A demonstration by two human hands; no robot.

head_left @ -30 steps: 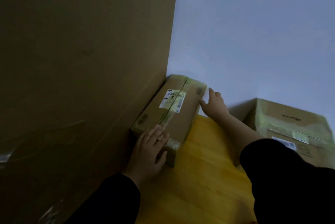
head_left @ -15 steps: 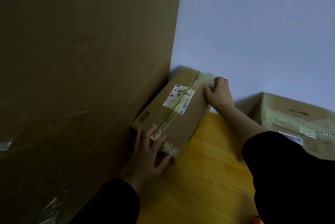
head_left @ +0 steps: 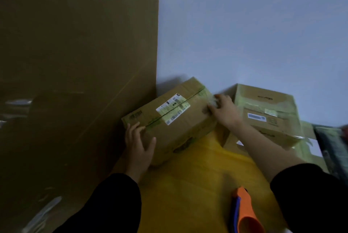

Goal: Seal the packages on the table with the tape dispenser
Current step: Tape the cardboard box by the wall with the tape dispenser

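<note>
Head view, dim light, some blur at R edge. Package (head_left: 175, 119): brown cardboard box, lies on the yellow counter (head_left: 197, 185) at an angle, long axis running near-L to far-R. Its L side is just beside a big upright cardboard panel (head_left: 75, 82); its far end is near the pale wall (head_left: 244, 25). Cannot tell whether the box rests flat or is lifted a little. White label (head_left: 173, 109) on top face, crossed by the centre seam w/ a strip of clear tape (head_left: 199, 91) along it. Left hand (head_left: 138, 144) grips the near-L end: fingers bent over the top edge, thumb spread on the front face. Right hand (head_left: 223, 111) grips the far-R end, fingers curled over the edge where the tape looks crumpled and shiny. Both arms in black sleeves (head_left: 116, 204). Tape dispenser (head_left: 244, 212): orange body w/ blue part, lies on the counter near the bottom edge of view, between the two arms, well apart from the package, neither hand touching it. Second box (head_left: 267, 112) to the R of the package, behind the R forearm, w/ shiny tape and labels, resting on top of flatter parcels (head_left: 308, 146).
</note>
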